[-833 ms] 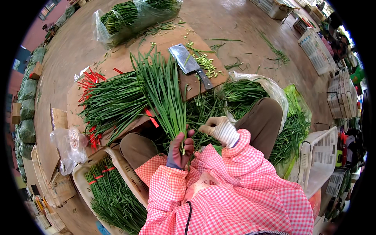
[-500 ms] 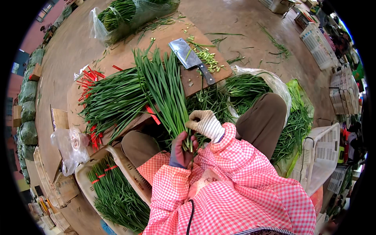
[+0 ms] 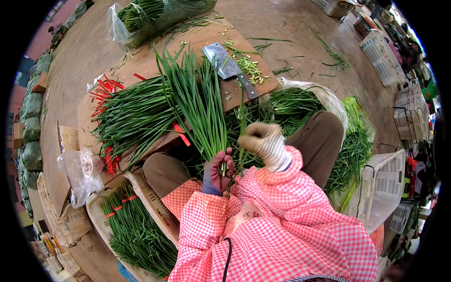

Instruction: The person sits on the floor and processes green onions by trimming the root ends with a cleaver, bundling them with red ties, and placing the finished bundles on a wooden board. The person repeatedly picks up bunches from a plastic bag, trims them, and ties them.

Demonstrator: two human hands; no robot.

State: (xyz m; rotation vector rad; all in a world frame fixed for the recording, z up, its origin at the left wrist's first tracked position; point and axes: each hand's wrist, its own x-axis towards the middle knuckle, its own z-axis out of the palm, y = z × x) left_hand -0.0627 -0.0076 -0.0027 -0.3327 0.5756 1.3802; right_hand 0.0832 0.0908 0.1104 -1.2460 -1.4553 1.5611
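Note:
My left hand (image 3: 219, 172), in a dark glove, is wrapped round the lower stems of a bunch of garlic chives (image 3: 199, 110). The bunch's leaves fan away from me onto the wooden board (image 3: 155, 61). Just right of the stems, my right hand (image 3: 263, 143) wears a pale striped glove and is slightly blurred. Its fingers are pinched at a thin chive stalk (image 3: 242, 115) that hangs apart from the bunch. More chives (image 3: 136, 117) lie on the board to the left, beside red ties (image 3: 105, 91). A cleaver (image 3: 225, 63) rests on the board near chopped stem ends (image 3: 253, 73).
A pale crate (image 3: 155, 202) of red-banded chives stands by my left knee. Bags of loose chives (image 3: 296, 105) lie at my right, near a white crate (image 3: 385, 183). A plastic bag of chives (image 3: 159, 21) sits at the board's far end. Clear plastic (image 3: 77, 176) lies left.
My right hand has moved away from the bunch to the right, with a thin chive stalk at its fingertips. My left hand still holds the bunch in nearly the same place.

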